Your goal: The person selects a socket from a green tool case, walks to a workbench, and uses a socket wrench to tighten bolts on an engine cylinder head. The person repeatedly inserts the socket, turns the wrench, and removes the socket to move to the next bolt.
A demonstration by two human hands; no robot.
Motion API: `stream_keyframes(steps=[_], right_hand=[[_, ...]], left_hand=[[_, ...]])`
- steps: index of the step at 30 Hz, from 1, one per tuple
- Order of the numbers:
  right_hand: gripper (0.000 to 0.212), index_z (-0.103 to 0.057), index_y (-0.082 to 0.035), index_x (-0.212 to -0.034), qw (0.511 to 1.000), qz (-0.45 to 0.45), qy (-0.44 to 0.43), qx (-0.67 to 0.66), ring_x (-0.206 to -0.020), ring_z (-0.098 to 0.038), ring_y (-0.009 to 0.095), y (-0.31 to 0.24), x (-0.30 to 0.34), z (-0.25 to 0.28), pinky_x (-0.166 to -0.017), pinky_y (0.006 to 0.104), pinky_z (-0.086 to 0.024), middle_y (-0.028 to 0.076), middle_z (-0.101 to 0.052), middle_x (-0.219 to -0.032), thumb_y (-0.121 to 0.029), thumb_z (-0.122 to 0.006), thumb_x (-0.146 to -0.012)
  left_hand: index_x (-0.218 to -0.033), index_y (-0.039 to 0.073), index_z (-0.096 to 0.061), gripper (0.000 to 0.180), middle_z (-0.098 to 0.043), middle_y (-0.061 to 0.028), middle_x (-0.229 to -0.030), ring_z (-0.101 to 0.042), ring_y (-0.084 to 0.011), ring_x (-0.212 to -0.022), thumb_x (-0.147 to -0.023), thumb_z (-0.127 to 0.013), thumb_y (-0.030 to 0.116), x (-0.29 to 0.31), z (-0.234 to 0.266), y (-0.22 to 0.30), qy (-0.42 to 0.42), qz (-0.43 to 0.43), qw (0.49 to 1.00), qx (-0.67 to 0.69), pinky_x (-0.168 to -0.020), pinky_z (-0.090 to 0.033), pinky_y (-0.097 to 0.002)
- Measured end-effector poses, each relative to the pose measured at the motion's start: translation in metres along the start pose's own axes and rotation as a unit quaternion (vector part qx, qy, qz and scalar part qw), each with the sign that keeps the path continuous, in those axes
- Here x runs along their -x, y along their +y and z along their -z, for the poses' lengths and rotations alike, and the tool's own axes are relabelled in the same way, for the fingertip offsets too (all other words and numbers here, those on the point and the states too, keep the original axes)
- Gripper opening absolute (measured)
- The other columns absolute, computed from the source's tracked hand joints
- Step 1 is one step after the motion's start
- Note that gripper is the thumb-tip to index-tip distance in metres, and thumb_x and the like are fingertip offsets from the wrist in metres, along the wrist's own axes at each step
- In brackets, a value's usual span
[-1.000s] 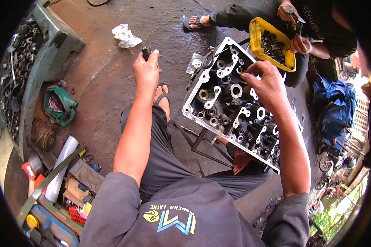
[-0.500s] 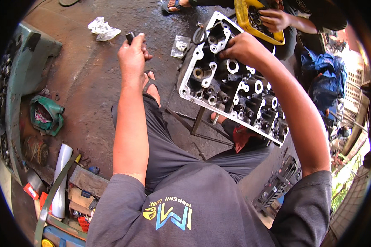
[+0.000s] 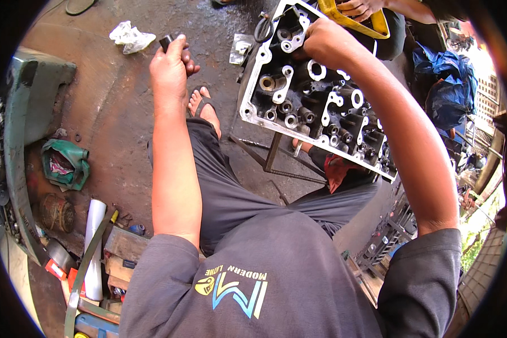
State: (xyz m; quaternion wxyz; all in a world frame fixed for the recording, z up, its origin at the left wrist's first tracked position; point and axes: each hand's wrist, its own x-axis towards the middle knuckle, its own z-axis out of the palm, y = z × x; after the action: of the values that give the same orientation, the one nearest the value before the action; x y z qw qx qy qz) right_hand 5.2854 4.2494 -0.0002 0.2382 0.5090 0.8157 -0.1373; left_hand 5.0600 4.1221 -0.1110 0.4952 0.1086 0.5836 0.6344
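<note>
My left hand is raised over the floor, its fingers wrapped round a short black cylindrical piece whose end sticks out above the thumb. A large metal engine cylinder head with many bores and posts rests on a rod stand in front of me, to the right. My right hand reaches over its far part with fingers curled and pointing down among the castings. The fingertips are hidden, and I cannot make out what they grip. A black ring hangs at the cylinder head's far left corner.
At the far right, a co-worker's hand is at a yellow tray. Clear plastic bags lie on the floor. A green metal machine or bench stands left, near a green bag. Blue plastic sheeting is at right.
The whole view has shifted, so the far end is cut off more. My left hand still holds the black piece; my right hand stays at the cylinder head's far part.
</note>
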Motion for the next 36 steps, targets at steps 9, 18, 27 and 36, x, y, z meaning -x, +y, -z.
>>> stream_keyframes(steps=[9,18,27,36], right_hand=[[0.033,-0.072,0.004,-0.101,0.97,0.005,0.172,-0.174,-0.073,-0.067,0.019,0.016,0.058,0.026,-0.071,0.033,-0.052,0.016,-0.07,-0.08,-0.026,-0.066,-0.09],[0.05,-0.055,-0.004,-0.138,0.754,0.019,0.168,-0.634,-0.096,-0.057,0.011,-0.05,0.207,-0.04,-0.081,0.0278,-0.048,0.006,-0.066,-0.108,-0.038,-0.057,-0.102],[0.03,-0.06,0.002,-0.12,0.618,-0.034,0.28,-0.734,-0.076,-0.064,0.011,0.015,0.241,-0.09,-0.069,0.0243,-0.052,0.01,-0.07,-0.094,-0.022,-0.048,-0.107],[0.02,-0.059,-0.003,-0.12,0.574,-0.17,0.476,-0.645,-0.063,-0.041,0.002,0.14,0.263,-0.192,-0.055,0.0173,-0.031,-0.004,-0.052,-0.077,-0.012,-0.053,-0.104]], left_hand=[[-0.092,0.004,-0.059,0.028,-0.051,0.0034,-0.066,-0.049,-0.0082,-0.053,-0.096,-0.064,0.032,-0.008,0.008,-0.004,-0.004,0.004,1.0,-0.003,-0.054,-0.051,-0.0292],[-0.141,0.0,-0.052,0.048,-0.053,-0.0055,-0.098,-0.05,-0.0162,-0.084,-0.105,-0.041,0.029,0.137,-0.033,0.036,-0.175,-0.248,0.927,-0.222,-0.078,-0.044,-0.0319],[-0.122,0.006,-0.067,0.038,-0.059,-0.02,-0.13,-0.048,-0.039,-0.13,-0.084,-0.066,0.008,0.18,-0.086,0.093,-0.336,-0.421,0.683,-0.493,-0.111,-0.037,-0.0493],[-0.151,0.004,-0.036,0.106,-0.041,-0.022,-0.152,-0.041,-0.0416,-0.138,-0.066,-0.089,0.039,0.037,-0.191,0.072,-0.299,-0.325,0.371,-0.817,-0.11,-0.039,-0.0546]])
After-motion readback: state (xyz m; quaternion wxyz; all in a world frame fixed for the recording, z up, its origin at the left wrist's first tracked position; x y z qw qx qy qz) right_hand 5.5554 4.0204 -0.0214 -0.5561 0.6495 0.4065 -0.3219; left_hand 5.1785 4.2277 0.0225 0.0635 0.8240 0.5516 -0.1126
